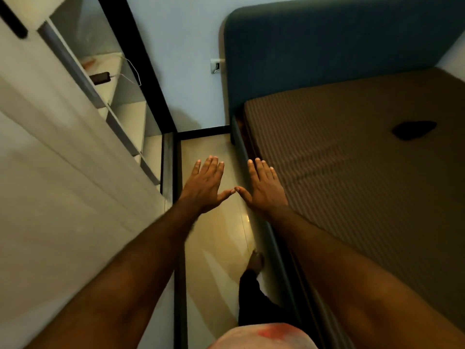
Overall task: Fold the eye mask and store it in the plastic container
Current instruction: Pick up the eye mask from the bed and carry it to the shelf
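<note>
A black eye mask (414,130) lies flat on the brown striped bed sheet (352,172), far right of both hands. My left hand (205,183) is stretched out palm down over the floor, fingers apart and holding nothing. My right hand (264,186) is held the same way over the bed's edge, also with nothing in it. The two thumb tips nearly touch. No plastic container shows in the head view.
A blue headboard (327,51) stands behind the bed. A white wardrobe (50,159) with open shelves (120,102) fills the left, with a phone on a cable (100,78) on one shelf. A narrow tiled floor strip (216,235) runs between them; my foot (255,261) stands there.
</note>
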Demonstrator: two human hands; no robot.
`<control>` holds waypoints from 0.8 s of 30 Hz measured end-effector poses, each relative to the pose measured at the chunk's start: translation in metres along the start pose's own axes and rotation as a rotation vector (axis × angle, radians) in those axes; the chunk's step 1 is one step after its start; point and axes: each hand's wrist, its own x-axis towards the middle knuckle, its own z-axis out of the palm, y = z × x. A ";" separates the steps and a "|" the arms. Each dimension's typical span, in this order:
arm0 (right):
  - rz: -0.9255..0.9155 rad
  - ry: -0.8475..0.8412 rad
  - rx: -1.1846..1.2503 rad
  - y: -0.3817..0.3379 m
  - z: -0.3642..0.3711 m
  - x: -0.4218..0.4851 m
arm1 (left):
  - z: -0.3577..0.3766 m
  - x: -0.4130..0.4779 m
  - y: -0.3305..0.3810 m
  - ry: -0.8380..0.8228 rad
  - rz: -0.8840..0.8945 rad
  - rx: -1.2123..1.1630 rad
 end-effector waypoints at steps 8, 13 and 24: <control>0.090 -0.044 0.045 0.047 0.007 0.142 | 0.004 0.148 -0.063 -0.036 0.030 0.007; 0.193 -0.034 0.054 0.086 -0.003 0.209 | 0.003 0.224 -0.089 -0.038 0.070 -0.036; 0.495 -0.017 0.057 0.150 -0.003 0.309 | 0.007 0.420 -0.095 -0.047 0.410 -0.065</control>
